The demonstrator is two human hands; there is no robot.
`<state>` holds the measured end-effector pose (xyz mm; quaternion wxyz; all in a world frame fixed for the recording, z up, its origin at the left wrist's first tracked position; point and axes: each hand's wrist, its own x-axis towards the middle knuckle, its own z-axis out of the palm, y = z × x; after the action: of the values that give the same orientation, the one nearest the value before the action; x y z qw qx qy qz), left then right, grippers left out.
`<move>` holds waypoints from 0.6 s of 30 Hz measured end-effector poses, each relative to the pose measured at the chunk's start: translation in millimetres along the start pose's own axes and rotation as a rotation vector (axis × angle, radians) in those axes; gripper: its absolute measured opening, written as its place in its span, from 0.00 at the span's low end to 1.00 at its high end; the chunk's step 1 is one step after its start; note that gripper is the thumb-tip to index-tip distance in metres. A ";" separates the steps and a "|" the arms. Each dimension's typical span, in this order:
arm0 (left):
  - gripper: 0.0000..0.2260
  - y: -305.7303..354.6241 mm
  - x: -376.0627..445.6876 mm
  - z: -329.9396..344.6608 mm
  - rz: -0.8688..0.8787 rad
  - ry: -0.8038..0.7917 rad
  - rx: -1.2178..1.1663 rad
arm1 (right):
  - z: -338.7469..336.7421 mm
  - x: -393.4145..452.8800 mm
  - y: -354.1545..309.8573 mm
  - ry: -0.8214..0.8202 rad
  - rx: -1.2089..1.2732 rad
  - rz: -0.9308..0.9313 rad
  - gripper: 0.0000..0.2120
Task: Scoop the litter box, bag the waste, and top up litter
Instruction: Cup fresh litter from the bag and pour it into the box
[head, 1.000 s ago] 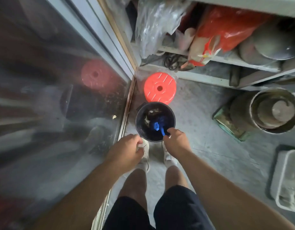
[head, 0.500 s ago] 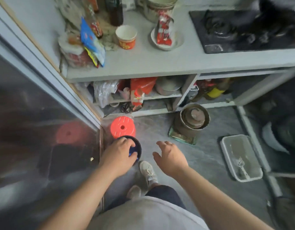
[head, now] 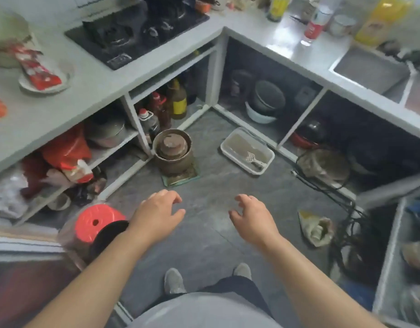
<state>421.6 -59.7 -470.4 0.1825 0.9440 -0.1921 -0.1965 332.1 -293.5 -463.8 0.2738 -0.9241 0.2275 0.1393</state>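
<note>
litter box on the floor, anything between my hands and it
Nothing visible does: bare floor lies between the right hand, the left hand and the litter box. The rusty pot stands to its left, off the path.

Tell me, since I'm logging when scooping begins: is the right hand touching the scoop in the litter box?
Apart. In the head view the right hand hangs empty over bare floor, while the scoop lies inside the litter box farther away.

The scene is lit softly and evenly, with only faint shadows cast. Motion blur is seen throughout, and straight lines are bent by wide-angle distortion at the edges.
</note>
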 end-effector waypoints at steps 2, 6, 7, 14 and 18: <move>0.15 45.3 12.9 17.9 0.084 -0.051 0.054 | -14.1 -14.7 47.4 0.046 0.059 0.080 0.20; 0.15 152.5 31.2 69.9 0.240 -0.171 0.123 | -39.8 -55.5 152.8 0.091 0.159 0.245 0.22; 0.15 181.1 33.7 84.7 0.273 -0.198 0.138 | -46.3 -65.5 179.1 0.092 0.179 0.282 0.22; 0.15 352.9 32.8 173.4 0.493 -0.341 0.214 | -86.8 -119.2 330.3 0.180 0.301 0.550 0.21; 0.15 401.9 44.2 197.9 0.526 -0.363 0.244 | -98.2 -124.7 382.5 0.169 0.384 0.658 0.21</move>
<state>254.9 -477.6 -484.3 0.0754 0.8267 -0.4806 -0.2829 48.2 -592.0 -505.8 0.3629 -0.7419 0.5553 0.0978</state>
